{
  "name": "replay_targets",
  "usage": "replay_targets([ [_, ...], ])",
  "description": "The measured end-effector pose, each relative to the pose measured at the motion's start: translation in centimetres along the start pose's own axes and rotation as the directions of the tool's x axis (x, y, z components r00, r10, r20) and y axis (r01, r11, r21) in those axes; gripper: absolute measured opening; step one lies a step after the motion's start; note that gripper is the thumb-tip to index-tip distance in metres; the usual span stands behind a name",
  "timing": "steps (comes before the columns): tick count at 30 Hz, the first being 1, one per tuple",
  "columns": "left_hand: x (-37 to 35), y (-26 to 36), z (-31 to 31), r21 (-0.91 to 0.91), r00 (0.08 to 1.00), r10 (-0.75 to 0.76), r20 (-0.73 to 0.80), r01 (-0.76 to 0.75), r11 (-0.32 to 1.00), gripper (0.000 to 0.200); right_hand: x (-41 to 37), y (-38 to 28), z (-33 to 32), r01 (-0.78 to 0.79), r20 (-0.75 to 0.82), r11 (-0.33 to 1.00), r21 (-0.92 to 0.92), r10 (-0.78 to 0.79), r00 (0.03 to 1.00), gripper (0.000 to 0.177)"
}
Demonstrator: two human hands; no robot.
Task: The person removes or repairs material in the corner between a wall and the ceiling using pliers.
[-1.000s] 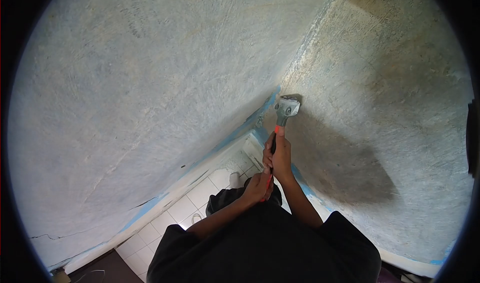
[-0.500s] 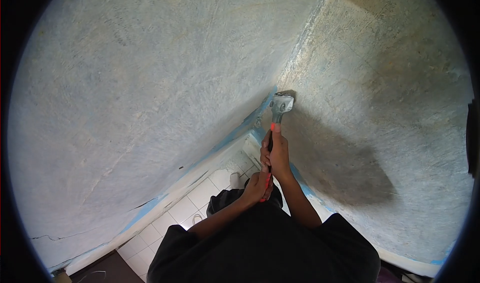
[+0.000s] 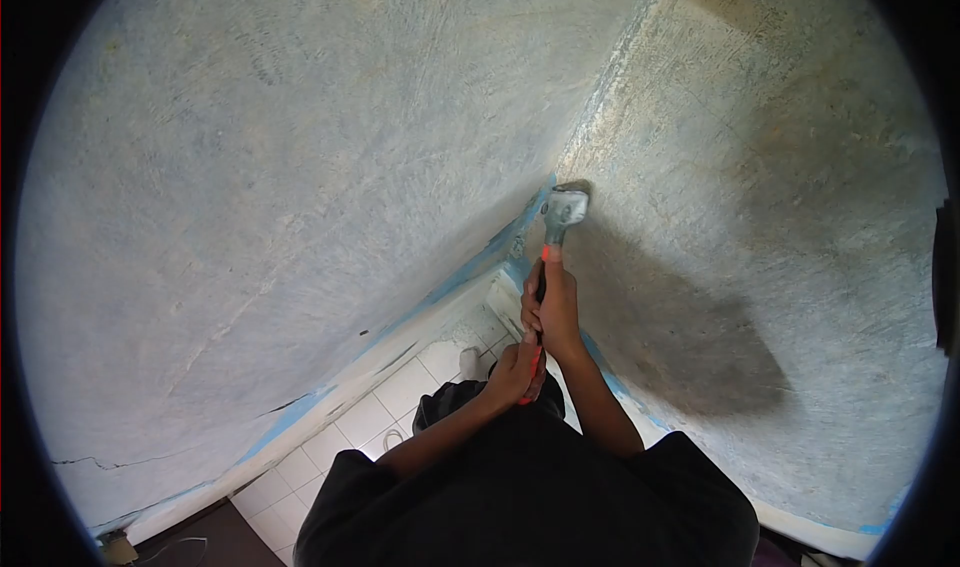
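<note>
A long-handled scraper (image 3: 567, 210) with a wide metal head and a black and red handle points away from me, its head at the right wall beside the corner. My right hand (image 3: 556, 302) is wrapped round the upper handle, with the thumb along it. Lower down, my left hand (image 3: 515, 369) grips the red end of the handle. Blue paint (image 3: 515, 237) shows along the corner just left of the scraper head. The exact contact of the blade with the wall is hard to make out.
Bare grey walls meet at a corner, the left wall (image 3: 250, 167) and the right wall (image 3: 720, 197). White floor tiles (image 3: 405, 392) lie below. A dark brown surface (image 3: 200, 539) is at the lower left, and a dark object (image 3: 943, 277) at the right edge.
The scraper head is slightly blurred now and its face catches the light differently. Both hands keep their grip in nearly the same place.
</note>
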State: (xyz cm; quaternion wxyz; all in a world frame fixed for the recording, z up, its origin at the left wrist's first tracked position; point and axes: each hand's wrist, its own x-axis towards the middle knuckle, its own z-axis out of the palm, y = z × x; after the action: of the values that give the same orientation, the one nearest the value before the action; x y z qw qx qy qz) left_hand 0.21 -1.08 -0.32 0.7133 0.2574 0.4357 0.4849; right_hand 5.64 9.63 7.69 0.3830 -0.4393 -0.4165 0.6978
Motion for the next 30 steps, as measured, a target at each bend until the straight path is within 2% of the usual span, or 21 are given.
replay_targets([
  [2,0.1,0.4,0.0,-0.058,1.000,-0.012,0.013,0.012,0.998,0.061,0.2,-0.1,0.3,0.031,-0.011,0.999,-0.011,-0.031,0.999,0.061],
  [5,-0.7,0.7,0.5,-0.015,0.999,-0.030,0.024,0.030,0.999,0.061,-0.7,-0.2,0.1,-0.004,-0.026,1.000,0.001,0.004,1.000,0.061],
  [8,-0.5,0.9,-0.5,-0.009,0.998,-0.045,0.035,0.046,0.999,0.061,-0.3,0.0,0.5,0.072,-0.009,0.997,-0.034,-0.073,0.997,0.061],
  [14,-0.8,1.1,0.0,-0.014,0.998,-0.055,0.026,0.055,0.998,0.063,-0.6,-0.2,0.4,-0.002,-0.035,1.000,0.003,0.002,0.999,0.062],
  [17,-0.3,1.0,-0.6,0.000,0.999,-0.033,0.012,0.033,0.999,0.063,0.0,0.4,0.6,0.072,-0.016,0.997,-0.018,-0.073,0.997,0.061],
  [20,-0.5,0.7,-0.3,-0.011,1.000,-0.015,0.027,0.015,1.000,0.062,-0.4,0.2,0.5,0.061,-0.054,0.998,-0.014,-0.062,0.997,0.061],
  [23,-0.2,1.2,-0.1,-0.041,0.998,-0.066,0.016,0.066,0.997,0.062,-0.1,-0.1,0.4,0.064,-0.014,0.998,-0.020,-0.064,0.998,0.060],
  [26,0.4,0.5,-0.6,0.015,1.000,-0.008,0.018,0.008,1.000,0.062,0.2,0.6,0.3,0.091,-0.027,0.995,-0.039,-0.093,0.995,0.060],
  [30,0.2,0.6,0.0,-0.019,1.000,-0.010,0.009,0.010,1.000,0.061,0.1,0.2,0.0,0.089,-0.008,0.995,-0.038,-0.090,0.996,0.060],
])
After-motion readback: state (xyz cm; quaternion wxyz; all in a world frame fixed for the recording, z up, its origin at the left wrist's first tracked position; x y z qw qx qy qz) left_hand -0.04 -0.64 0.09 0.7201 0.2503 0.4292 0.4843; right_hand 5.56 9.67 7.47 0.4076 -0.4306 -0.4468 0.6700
